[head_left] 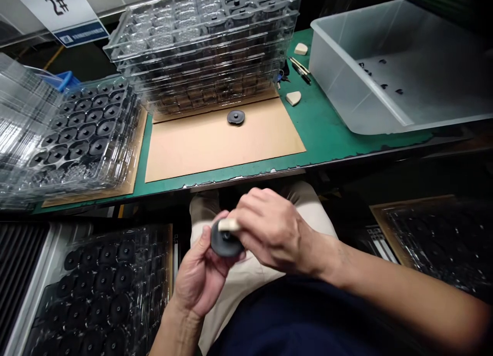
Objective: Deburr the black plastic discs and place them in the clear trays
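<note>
Above my lap, my left hand (202, 276) is closed round the edge of a dark grey round part (226, 244) with a raised centre. My right hand (271, 230) pinches a small cream-coloured block (228, 224), which sits against the upper face of that part. The fingertips of the right hand are partly hidden behind its knuckles and slightly blurred. On the cardboard sheet (185, 150) ahead lies another dark round part (235, 117) with a small central knob, apart from both hands.
Stacked clear trays (204, 53) stand behind the cardboard. A filled tray (82, 125) is at left, another (100, 289) lower left. A translucent bin (346, 83) with small dark bits stands right. Cream blocks (293, 98) and pens (300, 71) lie on the green table (327, 135).
</note>
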### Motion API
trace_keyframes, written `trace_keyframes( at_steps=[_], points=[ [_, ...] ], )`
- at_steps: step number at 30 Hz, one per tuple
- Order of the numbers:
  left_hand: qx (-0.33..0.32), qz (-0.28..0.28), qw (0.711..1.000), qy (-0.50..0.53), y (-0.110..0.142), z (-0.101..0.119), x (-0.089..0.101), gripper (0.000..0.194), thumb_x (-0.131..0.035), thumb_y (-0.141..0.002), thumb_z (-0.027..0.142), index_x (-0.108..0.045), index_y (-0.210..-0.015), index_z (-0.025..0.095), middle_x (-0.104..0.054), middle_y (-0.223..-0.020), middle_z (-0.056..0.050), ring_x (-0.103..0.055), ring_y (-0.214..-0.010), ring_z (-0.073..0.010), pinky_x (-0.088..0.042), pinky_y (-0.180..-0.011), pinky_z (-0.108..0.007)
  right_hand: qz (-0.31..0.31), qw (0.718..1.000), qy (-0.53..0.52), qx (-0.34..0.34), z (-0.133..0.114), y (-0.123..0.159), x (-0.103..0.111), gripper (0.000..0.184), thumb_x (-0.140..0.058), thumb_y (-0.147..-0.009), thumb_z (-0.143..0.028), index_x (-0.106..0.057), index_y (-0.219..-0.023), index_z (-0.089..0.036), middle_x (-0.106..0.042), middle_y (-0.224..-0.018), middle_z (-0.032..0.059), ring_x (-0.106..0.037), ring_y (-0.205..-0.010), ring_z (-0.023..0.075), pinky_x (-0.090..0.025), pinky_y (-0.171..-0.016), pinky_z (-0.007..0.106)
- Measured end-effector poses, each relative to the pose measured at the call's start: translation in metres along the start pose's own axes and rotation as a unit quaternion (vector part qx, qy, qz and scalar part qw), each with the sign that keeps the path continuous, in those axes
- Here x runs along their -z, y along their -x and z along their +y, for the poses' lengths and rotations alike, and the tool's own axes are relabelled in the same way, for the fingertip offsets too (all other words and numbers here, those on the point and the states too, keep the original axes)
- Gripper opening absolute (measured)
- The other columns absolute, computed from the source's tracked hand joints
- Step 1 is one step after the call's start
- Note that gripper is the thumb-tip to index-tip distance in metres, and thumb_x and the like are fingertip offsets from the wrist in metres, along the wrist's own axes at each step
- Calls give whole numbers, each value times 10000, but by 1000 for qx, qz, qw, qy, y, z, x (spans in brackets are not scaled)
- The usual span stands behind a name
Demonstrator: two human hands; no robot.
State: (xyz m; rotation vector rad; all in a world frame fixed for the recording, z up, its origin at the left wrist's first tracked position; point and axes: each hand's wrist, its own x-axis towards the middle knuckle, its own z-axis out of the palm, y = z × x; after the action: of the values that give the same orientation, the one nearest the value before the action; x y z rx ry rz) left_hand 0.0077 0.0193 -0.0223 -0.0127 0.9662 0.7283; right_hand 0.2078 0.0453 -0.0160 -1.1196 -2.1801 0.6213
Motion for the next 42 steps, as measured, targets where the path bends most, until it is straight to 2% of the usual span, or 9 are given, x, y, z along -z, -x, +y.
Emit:
trace_keyframes(
  at_steps=[4, 6, 8, 11, 21, 29, 37, 39, 42],
  points=[
    [-213, 2, 974, -84, -4, -1, 1, 439, -667, -947, 198, -643, -1369, 319, -597, -1418, -67, -601, -1285, -177, -490, -1096, -287, -21, 943, -189, -274, -20, -2, -6, 304, -546, -958, -310, -463, -721, -139, -473, -684, -1, -388, -627, 102, -299, -585, 302],
    [-275, -14, 953, -124, -4, -1, 3, 456, -665, -936, 151, -654, -1348, 345, -626, -1382, -48, -613, -1267, -160, -486, -1077, -235, -38, 910, -278, -306, -25, -3, -8, 295, -540, -973, -333, -491, -751, -144, -471, -678, -19, -395, -603, 85, -287, -548, 285],
    [-305, -20, 944, -126, -2, 0, 5, 434, -667, -937, 167, -667, -1335, 341, -630, -1376, -70, -597, -1291, -188, -469, -1104, -277, 2, 936, -239, -260, -24, -4, -11, 261, -550, -960, -288, -481, -756, -141, -473, -709, -6, -397, -657, 99, -311, -607, 283],
    [-276, -11, 954, -115, 3, 4, 4, 402, -687, -933, 234, -682, -1328, 312, -611, -1396, -112, -581, -1309, -225, -457, -1114, -327, 56, 973, -120, -188, -17, -2, -12, 202, -549, -946, -217, -486, -772, -137, -493, -771, 22, -390, -742, 134, -318, -716, 309],
    [-116, 33, 990, -72, 13, 8, 2, 401, -743, -892, 347, -727, -1284, 266, -643, -1353, -90, -662, -1177, -186, -515, -1056, -298, 13, 995, -25, -99, -5, 1, -1, 147, -538, -961, -216, -589, -851, -132, -537, -820, 42, -400, -771, 167, -299, -745, 362],
    [34, 1, 995, -96, 12, 4, 7, 357, -695, -901, 466, -790, -974, 130, -689, -873, -117, -686, -747, -229, -568, -645, -305, -32, 998, -44, 8, -1, 8, 4, 208, -498, -1003, -226, -666, -1015, -105, -575, -932, 66, -446, -874, 183, -365, -852, 410],
    [114, -59, 992, -14, 7, -7, 0, 387, -610, -964, 461, -782, -951, 114, -690, -847, -110, -671, -714, -204, -575, -596, -324, -58, 988, -91, 114, 7, 4, 8, 212, -535, -1012, -241, -675, -1152, -165, -632, -1062, 36, -476, -939, 189, -380, -832, 395],
    [71, -43, 997, 4, 5, -4, -2, 312, -619, -972, 419, -786, -1023, 160, -721, -994, -91, -698, -838, -187, -619, -749, -357, -24, 994, -59, 84, 7, 5, 5, 192, -541, -1006, -263, -668, -1093, -148, -632, -1041, 50, -489, -940, 195, -375, -839, 400],
    [-74, 15, 997, -13, 1, 1, -2, 316, -710, -922, 287, -735, -1237, 295, -644, -1352, -63, -642, -1204, -174, -523, -1067, -343, 27, 992, -62, -109, 2, 8, -3, 202, -541, -956, -244, -540, -793, -125, -534, -781, 42, -423, -734, 144, -336, -700, 339]
  ],
)
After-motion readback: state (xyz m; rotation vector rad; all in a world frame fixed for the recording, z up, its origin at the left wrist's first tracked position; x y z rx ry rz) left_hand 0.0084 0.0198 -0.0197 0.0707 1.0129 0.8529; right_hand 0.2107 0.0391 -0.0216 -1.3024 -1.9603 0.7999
